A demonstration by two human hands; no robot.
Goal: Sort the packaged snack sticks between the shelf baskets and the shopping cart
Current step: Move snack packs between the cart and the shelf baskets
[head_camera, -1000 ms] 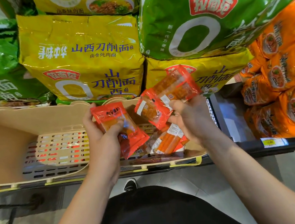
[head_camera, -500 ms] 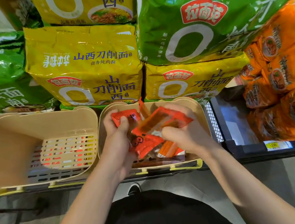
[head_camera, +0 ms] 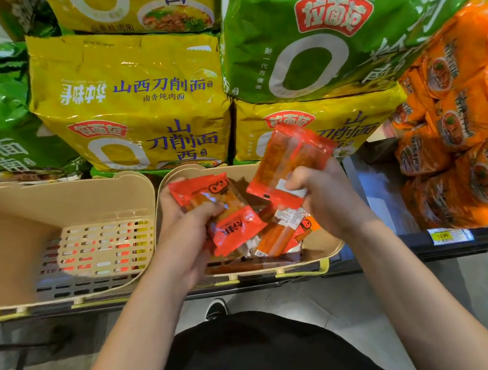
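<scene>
1. Baskets first: two beige plastic baskets sit side by side at the front edge of the shelf (head_camera: 378, 262).
2. The left basket (head_camera: 2, 231) has a slotted floor, and no packet shows inside it.
3. The right basket (head_camera: 321, 247) holds a loose pile of snack stick packets (head_camera: 280, 237), red and orange wrappers lying flat against its floor, some with white labels facing up.
4. The left hand (head_camera: 185, 227) is over the right basket's left half. Its fingers (head_camera: 208, 208) and thumb are curled round a red packet (head_camera: 227, 210), which tilts with its printed face up; whether one or two packets are in this grip cannot be told.
5. The right hand (head_camera: 325, 197) is over the same basket's right half. Its fingers are closed on the lower end of an orange-red packet (head_camera: 290, 157), which rises out of the fist toward the rear of the shelf, above the basket's back rim.
6. The two held packets are near one another but apart, both above the pile.
7. Behind the baskets, large yellow noodle bags (head_camera: 132, 106) are stacked at the back of the shelf, with green noodle bags (head_camera: 335, 8) at the left and upper right.
8. Toward the right end of the shelf, orange noodle packs (head_camera: 476, 113) are piled, with a yellow price tag (head_camera: 443, 236) on the front edge below them.
9. The shopping cart is not clearly in view; only a dark frame shows at the lower left.
</scene>
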